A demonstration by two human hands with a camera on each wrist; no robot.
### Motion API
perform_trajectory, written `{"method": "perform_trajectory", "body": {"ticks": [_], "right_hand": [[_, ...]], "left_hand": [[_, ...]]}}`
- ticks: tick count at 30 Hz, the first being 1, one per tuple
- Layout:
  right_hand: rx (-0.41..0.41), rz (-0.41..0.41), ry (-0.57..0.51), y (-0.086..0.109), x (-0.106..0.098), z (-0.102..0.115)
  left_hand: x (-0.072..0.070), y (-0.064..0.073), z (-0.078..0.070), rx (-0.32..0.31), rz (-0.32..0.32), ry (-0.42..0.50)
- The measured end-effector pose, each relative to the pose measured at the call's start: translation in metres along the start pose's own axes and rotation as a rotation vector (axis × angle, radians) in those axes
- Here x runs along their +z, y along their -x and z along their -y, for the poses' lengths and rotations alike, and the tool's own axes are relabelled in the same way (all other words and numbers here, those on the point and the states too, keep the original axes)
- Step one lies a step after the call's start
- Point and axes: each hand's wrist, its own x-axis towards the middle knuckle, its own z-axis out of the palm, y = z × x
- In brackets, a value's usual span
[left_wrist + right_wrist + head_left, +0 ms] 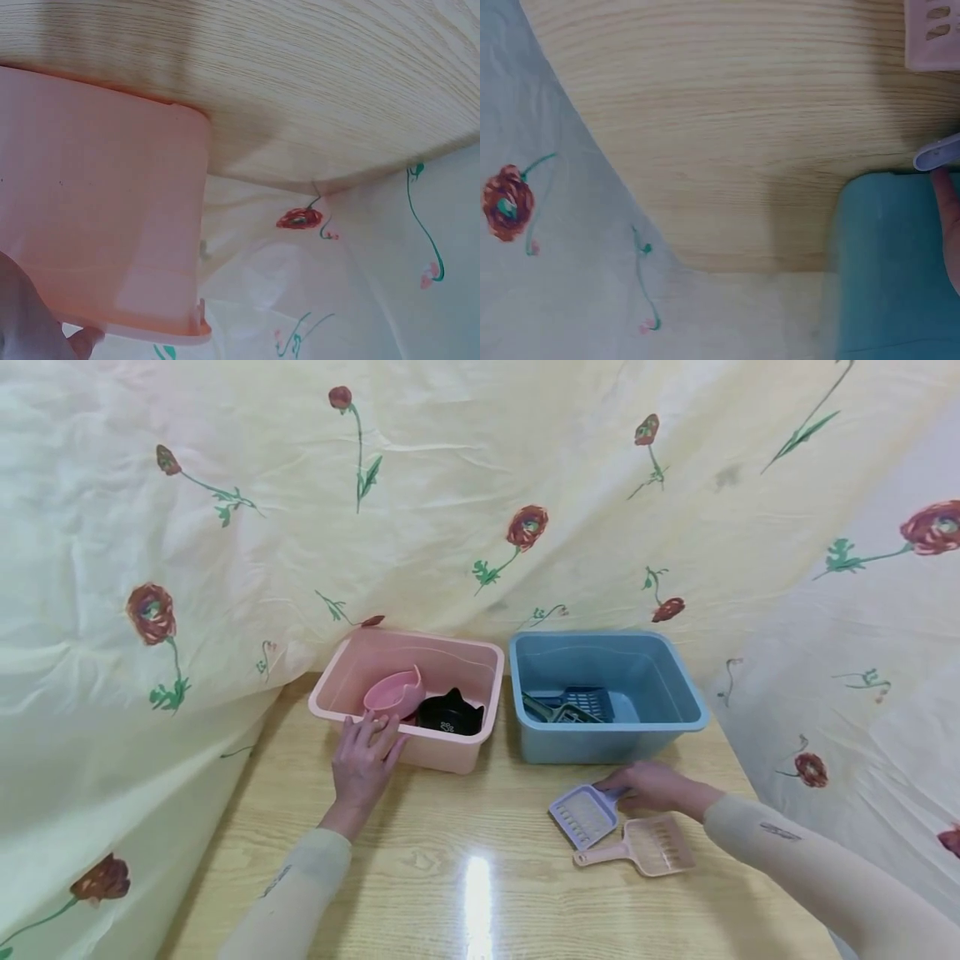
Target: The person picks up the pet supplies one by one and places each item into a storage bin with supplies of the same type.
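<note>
My right hand (651, 787) holds a lavender litter scoop (587, 817) by its handle, just in front of the blue bin (600, 745); in the right wrist view, a finger lies at the end of the lavender handle (936, 155). Beside it on the table lies a pale pink litter scoop (658, 845), handle pointing left. With its fingers over the front rim, my left hand (362, 768) rests on the pink bin (442, 752). Inside that bin are a pink bowl (393, 695) and a black bowl with ear-like points (450, 713).
Dark blue (588, 700) and dark green (551, 710) litter scoops lie in the blue bin. Both bins stand at the back of the wooden table (420, 860), against a flowered cloth (435, 510) that also hangs at the sides.
</note>
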Motion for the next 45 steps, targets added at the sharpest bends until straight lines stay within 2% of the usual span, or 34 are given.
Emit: {"method": "perform_trajectory", "body": {"ticks": [5,12,16,23,30,39,45], "right_hand": [[-0.034,0.037,-0.018,-0.01,-0.002,0.007],[-0.027,0.055,-0.008,-0.016,-0.002,0.007],[-0.037,0.043,0.004,-0.017,-0.001,0.004],[-0.112,-0.009,0.039,-0.019,0.0,0.003],[-0.16,-0.006,0.025,-0.026,0.002,0.008],[-0.139,0.044,-0.042,-0.035,0.0,0.025],[-0.166,0.041,-0.107,-0.04,-0.008,0.043]], "left_hand": [[0.0,-0.002,-0.002,0.021,-0.017,0.006],[-0.001,-0.004,-0.003,0.012,0.014,0.004],[-0.001,-0.005,-0.002,0.004,0.024,-0.003],[-0.001,-0.005,-0.001,-0.002,0.021,-0.011],[-0.002,-0.004,-0.001,-0.002,0.027,-0.009],[-0.001,-0.001,0.0,0.001,0.046,-0.018],[0.0,0.0,0.001,0.006,0.031,-0.024]]}}
